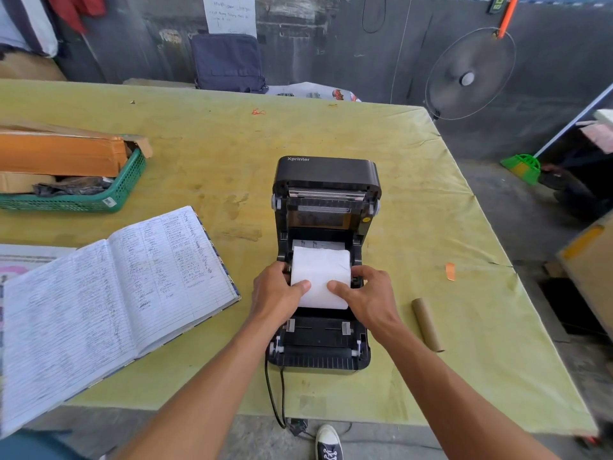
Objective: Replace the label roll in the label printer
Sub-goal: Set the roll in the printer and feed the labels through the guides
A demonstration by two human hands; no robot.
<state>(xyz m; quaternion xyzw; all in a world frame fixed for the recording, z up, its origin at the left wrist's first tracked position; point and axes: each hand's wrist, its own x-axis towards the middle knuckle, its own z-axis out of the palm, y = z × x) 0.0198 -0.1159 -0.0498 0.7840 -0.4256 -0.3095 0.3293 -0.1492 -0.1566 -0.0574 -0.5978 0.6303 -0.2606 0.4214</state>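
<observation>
A black label printer [326, 175] stands on the yellow-green table [414, 194], lid swung open toward the back. A white label roll [321, 267] lies in its open bay. My left hand [277, 292] grips the roll's left end, thumb resting on top of the paper. My right hand [366, 293] grips the right end the same way. Both hands press on the roll between the side holders. An empty brown cardboard core [428, 324] lies on the table to the right of the printer.
An open handwritten ledger [106, 303] lies left of the printer. A green basket [96, 197] with cardboard sits at the far left. Black cables [275, 393] hang off the table's front edge. A fan [469, 78] stands beyond the far right corner. An orange scrap [450, 271] lies to the right.
</observation>
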